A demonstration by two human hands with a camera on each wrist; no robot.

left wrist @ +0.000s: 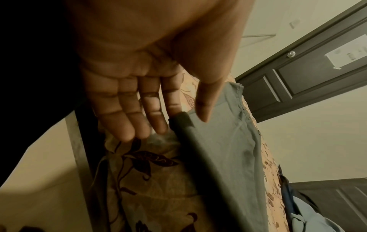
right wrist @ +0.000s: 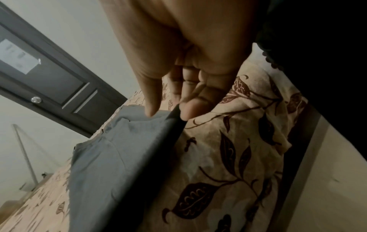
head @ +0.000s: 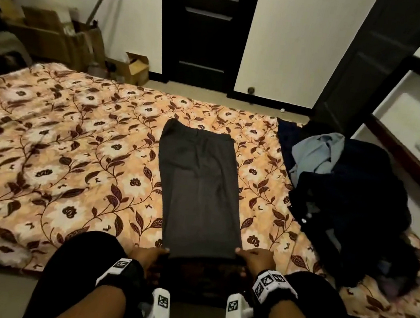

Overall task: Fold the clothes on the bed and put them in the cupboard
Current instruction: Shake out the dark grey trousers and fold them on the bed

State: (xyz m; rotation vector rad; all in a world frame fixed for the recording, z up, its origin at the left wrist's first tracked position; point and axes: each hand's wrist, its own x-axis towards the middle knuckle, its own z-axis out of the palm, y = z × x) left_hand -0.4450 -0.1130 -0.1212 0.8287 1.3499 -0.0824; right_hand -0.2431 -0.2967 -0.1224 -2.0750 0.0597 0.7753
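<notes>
Grey trousers (head: 197,183) lie flat and lengthwise on the floral bed (head: 61,156), waistband at the far end. Their near end sits at the bed's front edge between my knees. My left hand (head: 160,252) pinches the near left corner, thumb on top of the cloth and fingers at its edge (left wrist: 184,124). At the near right corner my right hand (head: 241,253) does the same, its thumb on the trousers (right wrist: 99,164) and its fingers (right wrist: 190,109) curled under the fold. A heap of unfolded clothes (head: 343,185), dark with a light blue shirt, lies on the bed's right side.
The cupboard (head: 416,108) with pale shelves stands at the right, its dark door (head: 369,59) swung open beside the heap. A dark room door (head: 207,29) is straight ahead. Cardboard boxes (head: 61,34) are stacked in the far left corner.
</notes>
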